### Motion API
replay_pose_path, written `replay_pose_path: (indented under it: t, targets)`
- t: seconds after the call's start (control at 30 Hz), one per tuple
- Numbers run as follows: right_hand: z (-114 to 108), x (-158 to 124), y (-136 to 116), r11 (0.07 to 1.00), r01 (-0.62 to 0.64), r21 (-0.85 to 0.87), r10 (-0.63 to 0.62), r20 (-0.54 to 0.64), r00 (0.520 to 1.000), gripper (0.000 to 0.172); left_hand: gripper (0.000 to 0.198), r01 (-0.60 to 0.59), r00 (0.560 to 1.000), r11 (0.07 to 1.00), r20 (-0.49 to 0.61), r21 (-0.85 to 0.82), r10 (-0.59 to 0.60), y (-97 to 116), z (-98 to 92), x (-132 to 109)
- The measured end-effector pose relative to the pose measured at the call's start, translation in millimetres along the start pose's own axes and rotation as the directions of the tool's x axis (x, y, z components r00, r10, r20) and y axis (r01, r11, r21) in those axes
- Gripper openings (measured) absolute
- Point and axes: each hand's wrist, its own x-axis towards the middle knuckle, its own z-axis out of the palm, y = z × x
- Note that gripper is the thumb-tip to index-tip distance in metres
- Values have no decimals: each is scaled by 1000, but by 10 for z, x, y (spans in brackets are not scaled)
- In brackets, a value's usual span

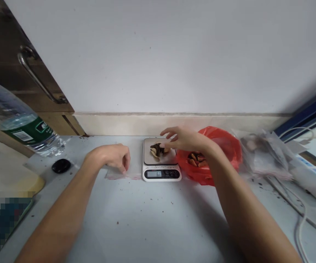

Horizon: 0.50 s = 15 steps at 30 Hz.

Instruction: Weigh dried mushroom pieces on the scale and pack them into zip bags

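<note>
A white digital kitchen scale [162, 175] stands on the table, its display reading about 6.3. Several dark and pale dried slices [155, 151] lie on its metal plate. Above the plate's right side is my right hand [181, 138], its fingers apart; whether a fingertip touches a slice I cannot tell. To the left of the scale, my left hand [115, 157] is closed, fingertips pinched at the edge of a clear zip bag [132, 174] lying flat. An open red plastic bag [229, 153] with more dried slices [196, 159] sits right of the scale, partly behind my right forearm.
A tilted water bottle [34, 128] and a black oval object [61, 166] are at the left. Clear plastic bags [267, 157], a power strip [315, 179] and white cables [301, 215] lie at the right. A wall [174, 65] rises behind; dark crumbs dot the tabletop [152, 223].
</note>
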Motion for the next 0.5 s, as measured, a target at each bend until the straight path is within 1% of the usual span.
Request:
replay_pose_path:
  t: [0.07,0.13,0.2,0.23,0.27,0.33,0.43,0.47,0.5]
  targets:
    - [-146,-140,12,1000,-5,-14,4,-49,999,28,10,-5,1000,999,-11,33,5,-17,0,1]
    - [-297,-287,73,994,-56,-96,50,-60,997,15,13,-18,1000,998,-23,54,19,-18,13,19]
    - [-398,-384,178,966,-184,-180,191,22,981,11,14,-28,999,998,-35,59,31,-4,23,38]
    - [-419,-403,238,949,-241,-204,263,86,961,12,13,-29,999,998,-36,60,31,7,25,43]
    - [-418,-399,296,931,-294,-219,326,130,936,14,13,-28,999,998,-34,60,30,19,25,43]
    - [-363,-340,386,896,-381,-229,419,153,895,19,11,-10,1000,998,-24,65,11,47,20,33]
    - [-216,-196,446,867,-448,-219,485,157,860,23,11,23,1000,996,-8,84,-23,76,14,15]
    - [-170,-150,456,883,-418,-215,452,148,880,25,11,26,1000,996,-2,85,-26,80,14,13]
    - [-131,-110,465,914,-347,-209,377,123,918,26,12,27,1000,996,4,83,-28,82,16,14]
